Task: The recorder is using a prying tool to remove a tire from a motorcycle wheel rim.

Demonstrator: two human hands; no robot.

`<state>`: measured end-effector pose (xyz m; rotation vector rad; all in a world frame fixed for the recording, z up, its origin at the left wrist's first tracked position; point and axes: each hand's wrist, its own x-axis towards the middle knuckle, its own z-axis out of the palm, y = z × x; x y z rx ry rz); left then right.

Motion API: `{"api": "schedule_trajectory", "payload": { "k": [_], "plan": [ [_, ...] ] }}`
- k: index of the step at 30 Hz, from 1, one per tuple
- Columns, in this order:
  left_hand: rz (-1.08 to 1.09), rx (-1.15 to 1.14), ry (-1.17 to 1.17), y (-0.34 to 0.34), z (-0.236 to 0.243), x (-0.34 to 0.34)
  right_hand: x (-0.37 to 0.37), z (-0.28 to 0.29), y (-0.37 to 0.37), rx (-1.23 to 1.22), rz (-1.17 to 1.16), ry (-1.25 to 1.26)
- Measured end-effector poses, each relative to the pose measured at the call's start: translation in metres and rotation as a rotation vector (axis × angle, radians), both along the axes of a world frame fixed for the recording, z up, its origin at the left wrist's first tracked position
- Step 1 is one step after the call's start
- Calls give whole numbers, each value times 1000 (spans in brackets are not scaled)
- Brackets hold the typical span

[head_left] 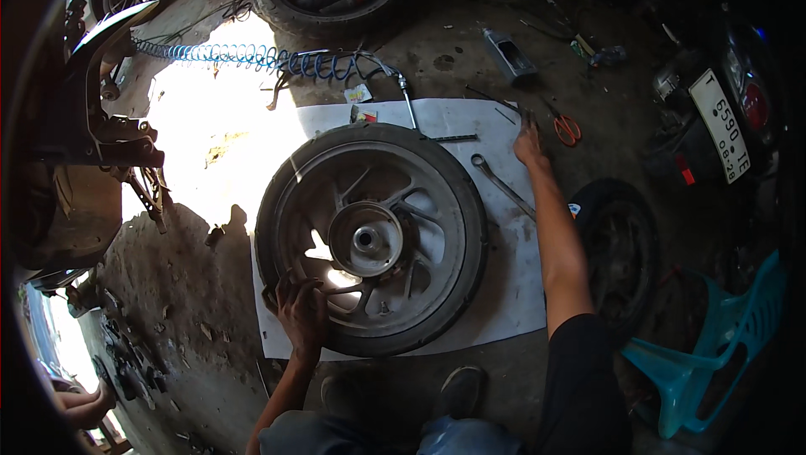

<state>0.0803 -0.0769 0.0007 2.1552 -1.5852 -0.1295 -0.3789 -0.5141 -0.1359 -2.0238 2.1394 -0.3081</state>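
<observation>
A wheel with a black tyre and grey spoked rim (366, 161) lies flat on a white sheet (512, 304). My left hand (298, 308) curls its fingers over the wheel's lower-left edge and rim. My right hand (527, 140) reaches to the sheet's upper-right corner, fingers closed; what they hold, if anything, is hidden. Near it are orange-handled scissors (567, 128) and thin rods (481, 96). A ring wrench (502, 185) lies right of the wheel, a black bar (456, 138) above it.
A coiled blue air hose (235, 56), loose tyre (327, 14) and grey container (508, 56) lie beyond. Motorcycle parts (84, 169) stand left; another wheel (613, 253), a teal plastic chair (684, 379) and a motorcycle (739, 94) stand right. Someone else's bare foot or hand (84, 405) shows lower left.
</observation>
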Motion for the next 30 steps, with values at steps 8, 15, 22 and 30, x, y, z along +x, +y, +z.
{"api": "schedule_trajectory", "payload": {
  "k": [8,15,22,30],
  "plan": [
    [-39,13,27,-8,4,-10,-39,20,-50,10,-44,288],
    [-34,-13,-77,-3,5,6,26,52,41,-162,111,444],
    [-35,-77,-39,-1,0,-3,1,183,171,-412,-10,-62],
    [-48,-93,-50,14,-1,8,-29,396,263,-511,0,-575]
  ]
}}
